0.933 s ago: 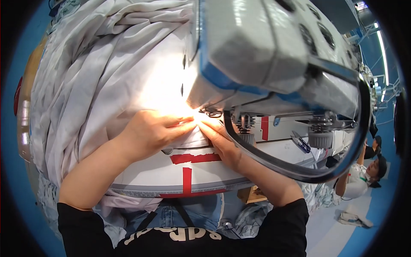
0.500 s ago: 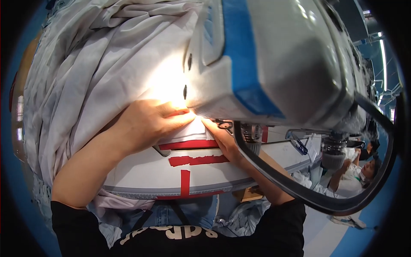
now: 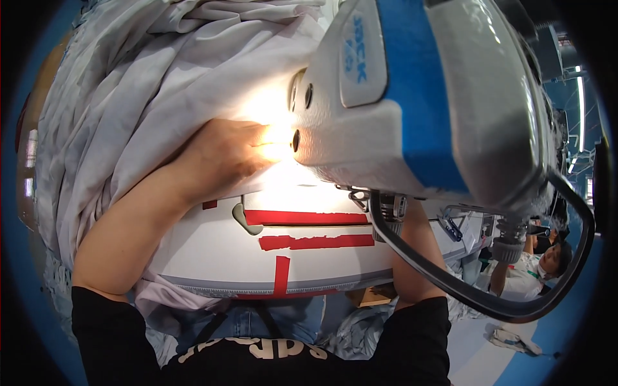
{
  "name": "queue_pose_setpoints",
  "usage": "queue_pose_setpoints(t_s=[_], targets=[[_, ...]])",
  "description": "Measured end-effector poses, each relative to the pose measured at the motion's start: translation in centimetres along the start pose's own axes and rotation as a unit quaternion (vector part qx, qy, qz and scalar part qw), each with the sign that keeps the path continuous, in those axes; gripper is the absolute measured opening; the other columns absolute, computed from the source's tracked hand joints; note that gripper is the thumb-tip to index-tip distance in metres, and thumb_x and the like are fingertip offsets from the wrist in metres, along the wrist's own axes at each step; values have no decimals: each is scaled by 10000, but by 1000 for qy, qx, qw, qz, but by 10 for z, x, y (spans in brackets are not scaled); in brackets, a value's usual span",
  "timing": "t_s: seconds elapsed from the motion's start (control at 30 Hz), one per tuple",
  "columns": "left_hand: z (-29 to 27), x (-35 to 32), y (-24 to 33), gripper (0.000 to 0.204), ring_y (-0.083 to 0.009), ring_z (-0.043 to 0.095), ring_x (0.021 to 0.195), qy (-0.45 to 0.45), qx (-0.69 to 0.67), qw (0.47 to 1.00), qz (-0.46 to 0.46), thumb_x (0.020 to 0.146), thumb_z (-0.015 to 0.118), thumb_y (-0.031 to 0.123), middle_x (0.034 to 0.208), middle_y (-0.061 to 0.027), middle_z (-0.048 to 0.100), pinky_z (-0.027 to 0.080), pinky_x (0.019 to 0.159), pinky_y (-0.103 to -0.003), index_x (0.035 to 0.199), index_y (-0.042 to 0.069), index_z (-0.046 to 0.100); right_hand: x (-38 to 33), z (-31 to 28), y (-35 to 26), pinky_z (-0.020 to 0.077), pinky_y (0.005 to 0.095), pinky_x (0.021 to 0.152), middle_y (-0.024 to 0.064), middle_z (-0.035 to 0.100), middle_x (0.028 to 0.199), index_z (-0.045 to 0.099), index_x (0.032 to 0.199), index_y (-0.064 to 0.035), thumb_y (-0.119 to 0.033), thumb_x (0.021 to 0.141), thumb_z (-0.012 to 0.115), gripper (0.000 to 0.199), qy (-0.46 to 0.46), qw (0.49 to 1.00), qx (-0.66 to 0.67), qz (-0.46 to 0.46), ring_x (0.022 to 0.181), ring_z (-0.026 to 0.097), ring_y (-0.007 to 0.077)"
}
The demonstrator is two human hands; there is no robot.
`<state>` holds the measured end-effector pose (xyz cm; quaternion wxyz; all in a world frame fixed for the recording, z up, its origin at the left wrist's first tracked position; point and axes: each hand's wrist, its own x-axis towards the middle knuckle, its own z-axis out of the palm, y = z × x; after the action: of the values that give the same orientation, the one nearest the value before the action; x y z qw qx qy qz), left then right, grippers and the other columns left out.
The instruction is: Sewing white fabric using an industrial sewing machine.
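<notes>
A large bunched piece of white fabric [image 3: 174,83] covers the left side of the sewing machine bed [image 3: 206,251] and runs under the lit front of the sewing machine [image 3: 412,109]. Close to the needle area, my left hand [image 3: 232,151] is closed on the fabric, its fingers bent together. Strong glare washes out the fingertips and the cloth beside them. My right forearm [image 3: 415,257] reaches up behind the machine head, which hides the right hand and its fingers.
Red tape strips [image 3: 315,241] mark the bed, with a curved ruler strip along its near edge. A black cable [image 3: 444,286] loops at the right. Small blue snips [image 3: 454,228] lie beyond it. A co-worker [image 3: 531,270] sits at far right.
My left hand has moved up, farther from me, with the fabric. My right hand has gone from the fabric edge to behind the machine head. The machine appears shifted right in view.
</notes>
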<state>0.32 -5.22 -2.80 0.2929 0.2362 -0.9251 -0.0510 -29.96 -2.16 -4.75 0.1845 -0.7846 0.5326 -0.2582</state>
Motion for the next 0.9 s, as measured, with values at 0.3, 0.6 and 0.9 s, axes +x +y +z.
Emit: queue_pose_setpoints(t_s=[0.3,0.6,0.9], targets=[[3,-9,2,188,-204,649,839,7,-2,1000,12,782,615,132,941,-30,656,534,674,-334,959,115,676,7,-9,13,529,379,863,166,672,1132,637,1195,-37,-5,854,644,342,15,999,14,43,988,670,298],[-2,-4,-1,149,-214,654,864,26,-28,999,-2,809,602,146,1031,-44,649,543,698,-335,940,132,671,5,-16,23,531,380,843,150,672,1123,637,1183,-56,-34,861,642,323,26,997,27,71,974,669,292],[3,-8,-1,150,-202,643,904,24,3,1000,4,792,626,134,1061,-38,651,537,728,-326,931,118,682,-3,-20,24,532,380,824,135,673,1114,638,1171,-76,-64,867,641,304,38,995,28,85,960,667,287]])
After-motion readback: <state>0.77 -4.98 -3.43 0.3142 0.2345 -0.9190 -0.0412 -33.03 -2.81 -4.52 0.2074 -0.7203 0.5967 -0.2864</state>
